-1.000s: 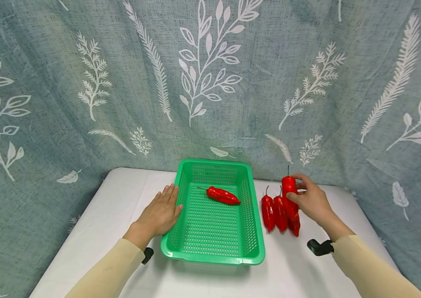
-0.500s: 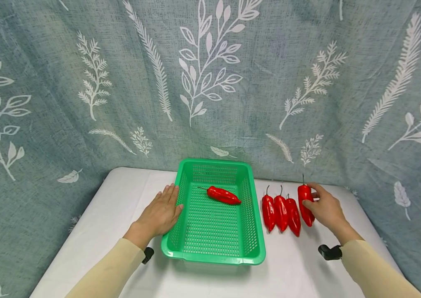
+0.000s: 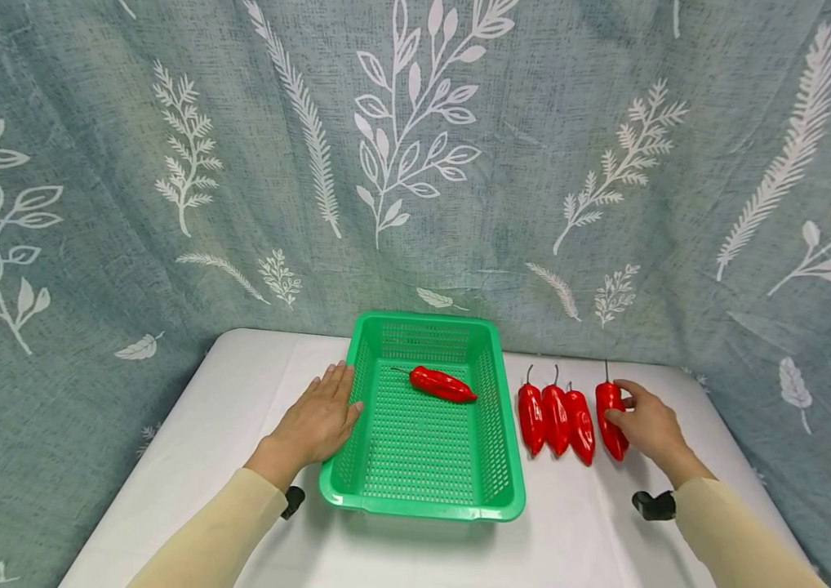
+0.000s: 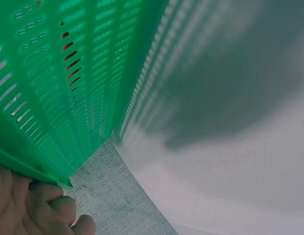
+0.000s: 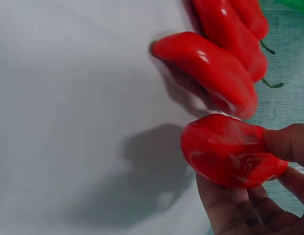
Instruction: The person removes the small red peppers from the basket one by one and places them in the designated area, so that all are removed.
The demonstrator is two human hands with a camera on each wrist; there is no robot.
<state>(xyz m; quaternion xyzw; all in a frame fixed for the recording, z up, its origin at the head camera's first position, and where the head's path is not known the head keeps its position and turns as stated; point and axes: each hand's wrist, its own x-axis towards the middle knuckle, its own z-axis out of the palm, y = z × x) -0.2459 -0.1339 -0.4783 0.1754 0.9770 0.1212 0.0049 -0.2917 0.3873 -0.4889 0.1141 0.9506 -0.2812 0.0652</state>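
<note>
My right hand (image 3: 652, 424) pinches a red pepper (image 3: 610, 420) with a long thin stem, thumb on one side and fingers on the other. Close over the white cloth, the same pepper (image 5: 230, 151) shows its shadow below it in the right wrist view. Just left of it lies a row of three more red peppers (image 3: 555, 420), stems pointing away. My left hand (image 3: 316, 416) rests with straight fingers along the left rim of a green plastic basket (image 3: 422, 512). Inside the basket, toward its back, one red pepper (image 3: 442, 384) lies on its side.
White cloth (image 3: 188, 457) covers the table. A blue-green curtain (image 3: 415, 163) with white leaf prints hangs behind and at both sides. The basket's right rim stands between the basket's inside and the row of peppers.
My right hand has carried its pepper rightward and down, from over the row to a spot right of it. The third pepper in the row is now uncovered. My left hand stays put.
</note>
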